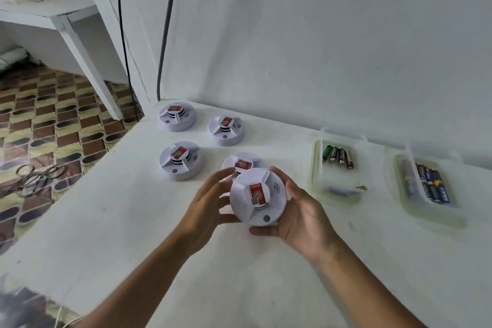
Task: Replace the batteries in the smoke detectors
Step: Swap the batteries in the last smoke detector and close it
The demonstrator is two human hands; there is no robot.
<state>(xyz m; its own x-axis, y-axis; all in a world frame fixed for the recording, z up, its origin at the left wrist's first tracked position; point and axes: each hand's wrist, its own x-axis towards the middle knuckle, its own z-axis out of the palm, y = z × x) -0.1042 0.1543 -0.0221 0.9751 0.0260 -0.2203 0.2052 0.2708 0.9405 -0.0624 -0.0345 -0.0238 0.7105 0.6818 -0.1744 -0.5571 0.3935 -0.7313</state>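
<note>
I hold a round white smoke detector (pixel 257 201) with a red label above the white table (pixel 133 234), its top tilted towards me. My left hand (pixel 210 205) grips its left edge and my right hand (pixel 300 218) cups its right and lower edge. Several more white detectors stand on the table behind it: one (pixel 177 116) at the far left, one (pixel 226 130) to its right, one (pixel 181 160) in the middle left, and one (pixel 242 164) partly hidden behind the held detector.
A clear plastic tray (pixel 316 168) to the right holds several upright-lying batteries (pixel 338 157) and a small blue item. A second clear tray (pixel 399 168) further right holds several blue batteries (pixel 432 186). White wall behind; patterned floor and cables left of the table edge.
</note>
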